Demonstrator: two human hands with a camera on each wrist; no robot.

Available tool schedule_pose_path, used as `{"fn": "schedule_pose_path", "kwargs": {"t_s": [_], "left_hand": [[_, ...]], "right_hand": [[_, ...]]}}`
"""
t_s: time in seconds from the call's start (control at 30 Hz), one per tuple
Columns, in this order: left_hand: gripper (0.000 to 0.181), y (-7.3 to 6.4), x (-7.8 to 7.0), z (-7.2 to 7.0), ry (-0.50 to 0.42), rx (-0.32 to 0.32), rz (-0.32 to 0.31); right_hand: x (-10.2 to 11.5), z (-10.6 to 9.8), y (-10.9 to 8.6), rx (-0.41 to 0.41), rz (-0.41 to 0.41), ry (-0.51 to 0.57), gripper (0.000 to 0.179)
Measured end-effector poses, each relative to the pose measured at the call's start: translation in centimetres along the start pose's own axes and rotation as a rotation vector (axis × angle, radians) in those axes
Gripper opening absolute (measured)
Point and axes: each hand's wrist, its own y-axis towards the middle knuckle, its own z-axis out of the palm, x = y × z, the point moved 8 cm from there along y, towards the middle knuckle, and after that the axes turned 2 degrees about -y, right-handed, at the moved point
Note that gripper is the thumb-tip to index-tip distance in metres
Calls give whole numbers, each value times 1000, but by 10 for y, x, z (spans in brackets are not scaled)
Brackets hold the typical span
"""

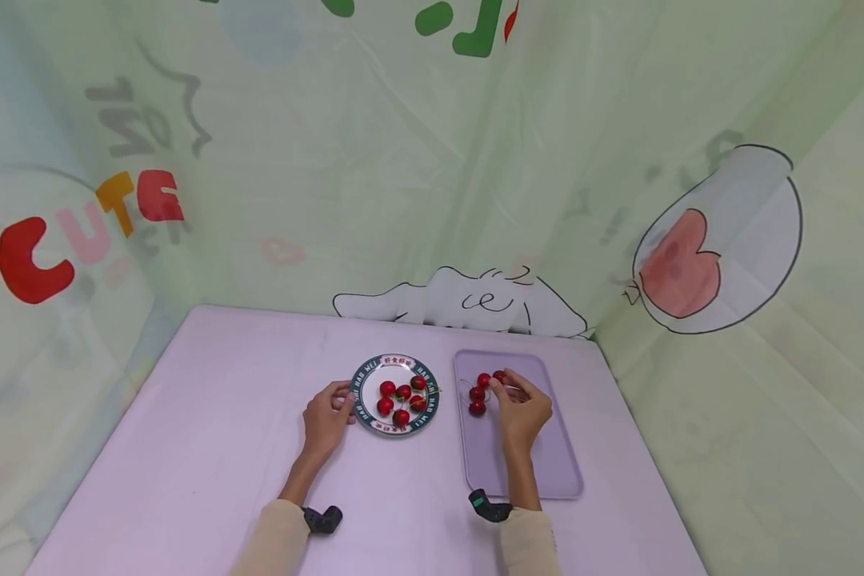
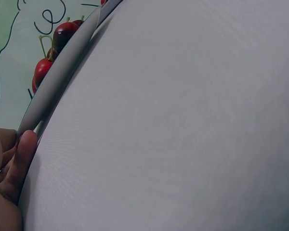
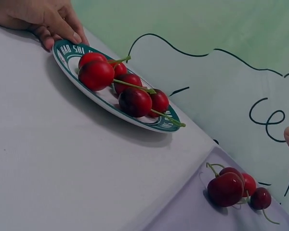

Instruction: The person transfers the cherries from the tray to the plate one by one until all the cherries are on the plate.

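Note:
At the left rim of a round plate (image 1: 360,416) with a green lettered border, my left hand (image 1: 327,416) pinches the edge between thumb and fingers. Several red cherries (image 1: 401,418), some with green stems, lie on this plate. My right hand (image 1: 524,412) is over a lilac tray (image 1: 547,464), its fingertips close to a dark red cherry (image 3: 261,198) at the far end of the group. More cherries (image 3: 225,189) sit beside that one on the tray. In the right wrist view, thumb and finger show apart at the right edge, with no cherry seen between them.
A pale pink table (image 1: 223,448) carries both plate and tray, with the tray to the right of the plate. Behind and at the sides hangs a pale green printed curtain (image 1: 403,200). Each wrist wears a small black device (image 1: 322,520).

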Motion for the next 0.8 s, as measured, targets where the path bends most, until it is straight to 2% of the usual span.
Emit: {"fn": "schedule_pose_path", "kwargs": {"t_s": [0.17, 0.4, 0.53, 0.8], "left_hand": [[34, 1, -1, 0, 2, -10, 15], [35, -1, 1, 1, -11, 7, -13], [35, -1, 1, 0, -9, 5, -14], [35, 1, 3, 1, -11, 6, -18]], "right_hand": [[-12, -5, 7, -37, -2, -62, 32], [-34, -15, 12, -77, -6, -143, 32], [-49, -16, 15, -59, 23, -177, 35], [-64, -16, 26, -3, 61, -256, 37]]}}
